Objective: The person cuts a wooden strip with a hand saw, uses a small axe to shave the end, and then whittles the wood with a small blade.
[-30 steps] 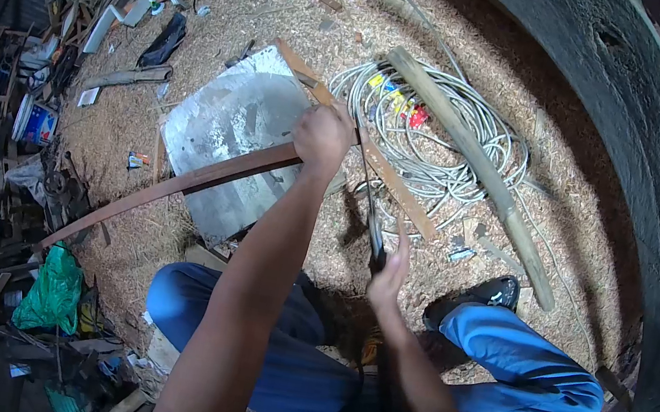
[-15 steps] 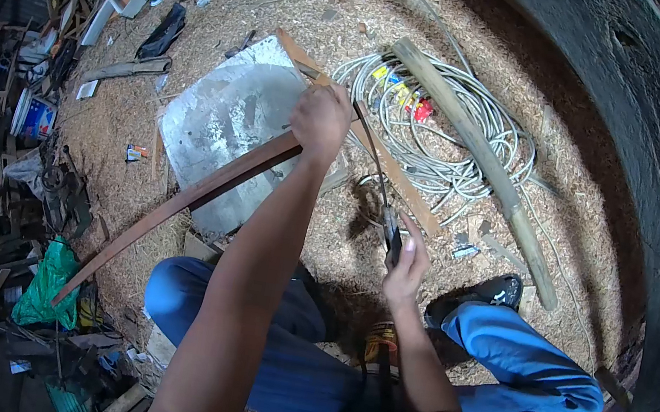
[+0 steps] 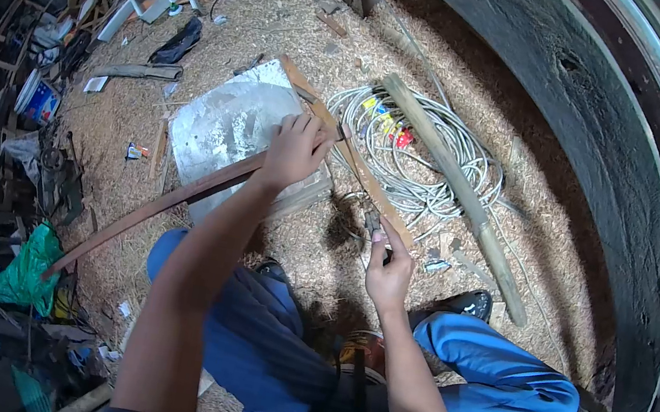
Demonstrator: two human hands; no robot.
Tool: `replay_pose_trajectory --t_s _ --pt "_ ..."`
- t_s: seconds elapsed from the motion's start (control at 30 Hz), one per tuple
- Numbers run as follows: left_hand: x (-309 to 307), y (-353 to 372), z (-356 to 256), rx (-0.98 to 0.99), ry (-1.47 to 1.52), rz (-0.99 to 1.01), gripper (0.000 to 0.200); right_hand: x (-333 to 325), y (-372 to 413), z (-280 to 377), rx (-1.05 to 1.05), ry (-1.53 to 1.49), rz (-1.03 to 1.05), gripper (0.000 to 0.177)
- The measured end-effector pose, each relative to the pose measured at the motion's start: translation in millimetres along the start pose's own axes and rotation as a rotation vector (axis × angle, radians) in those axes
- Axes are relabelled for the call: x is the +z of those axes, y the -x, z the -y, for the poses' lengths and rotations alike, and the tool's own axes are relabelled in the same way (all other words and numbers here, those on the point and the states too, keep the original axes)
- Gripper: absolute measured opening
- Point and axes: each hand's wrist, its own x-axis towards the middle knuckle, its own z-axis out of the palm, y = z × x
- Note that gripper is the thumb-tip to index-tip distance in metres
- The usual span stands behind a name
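Note:
A long reddish-brown wooden strip (image 3: 166, 206) slants from the lower left up to my left hand (image 3: 296, 149), whose fingers are wrapped round its upper end. My right hand (image 3: 389, 271) is closed on the handle of a thin-bladed saw (image 3: 364, 179). The blade runs up and left from that hand towards the strip's end, near my left hand. Beneath the blade a lighter wooden board (image 3: 386, 208) lies on the ground. A grey, paint-marked panel (image 3: 223, 120) lies under the strip and my left hand.
Coiled grey cable (image 3: 454, 187) lies right of the panel, with a round wooden pole (image 3: 464, 180) across it. A dark curved wall (image 3: 614, 156) stands at the right. Scrap wood and a green bag (image 3: 26, 270) are at the left. Shavings cover the ground.
The view has shifted, so most things on the ground sit a little further left. My left hand's fingers have spread along the strip's end, and the saw has moved relative to the strip.

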Motion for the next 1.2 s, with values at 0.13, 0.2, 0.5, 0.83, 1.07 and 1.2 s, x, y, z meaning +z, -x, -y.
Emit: replay_pose_trajectory --t_s 0.13,0.2,0.5,0.83,1.07,1.2 --pt "-41 35 -7 -0.087 -0.083 0.226 0.051 -20 12 35 0.115 0.037 0.090 0.033" --pt "-42 42 -2 -0.084 -0.052 0.220 0.051 -27 19 36 0.073 0.026 0.098 0.033" --pt "-6 54 2 0.060 0.074 0.085 0.044 -58 10 53 0.286 -0.086 0.222 0.031" --pt "-18 37 12 0.095 0.188 0.041 0.044 -77 -7 78 0.415 -0.614 0.324 0.040" --pt "-13 42 8 0.145 0.116 0.149 0.037 -83 -17 111 0.071 -0.599 0.284 0.047" --pt "-17 42 4 0.183 0.087 0.141 0.036 -80 -26 107 0.104 -0.815 0.238 0.050"
